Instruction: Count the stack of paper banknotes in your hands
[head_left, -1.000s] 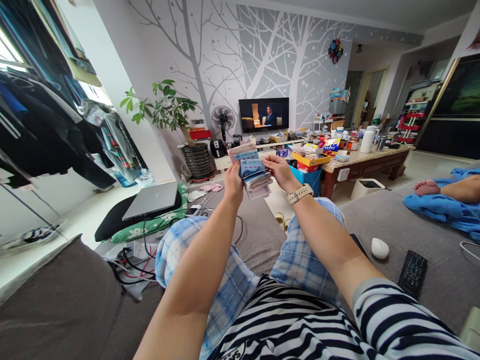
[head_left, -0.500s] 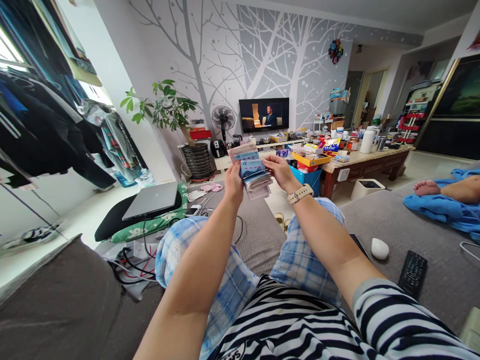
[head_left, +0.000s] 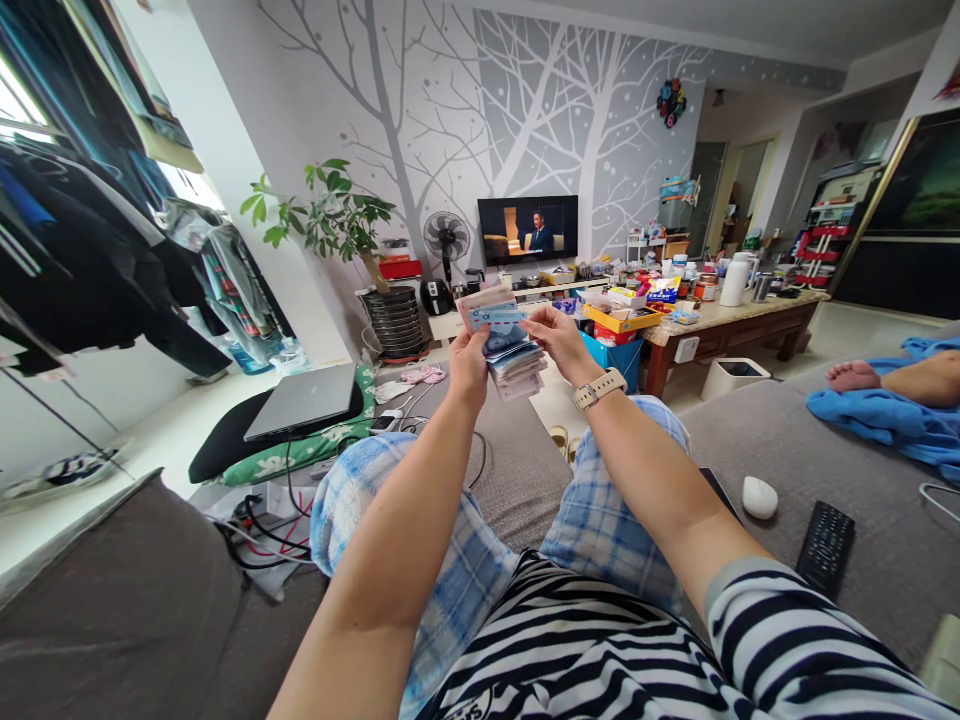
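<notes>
A thick stack of train tickets [head_left: 519, 372], pale blue and pink, is held up in front of me above the sofa. My left hand [head_left: 469, 366] is closed around the left side of the stack, its thumb lying on the front. At the upper right edge, my right hand [head_left: 556, 342] pinches a blue ticket [head_left: 498, 318], which lies against the others at a tilt. Pinkish tickets [head_left: 480, 298] fan out behind at the top. The print is too small to read. A watch with a beige strap [head_left: 600, 389] is on my right wrist.
On the sofa [head_left: 525, 490] lie a closed laptop [head_left: 302, 402], tangled cables [head_left: 262, 530], a white mouse [head_left: 760, 497] and a black remote [head_left: 826, 548]. Another person's foot [head_left: 853, 376] rests on blue cloth at right. A cluttered table [head_left: 720, 325] stands beyond.
The front blue ticket, earlier facing me with its printed top showing, has tipped so that a darker blue area shows below the upper ticket. Both hands stay in nearly the same place.
</notes>
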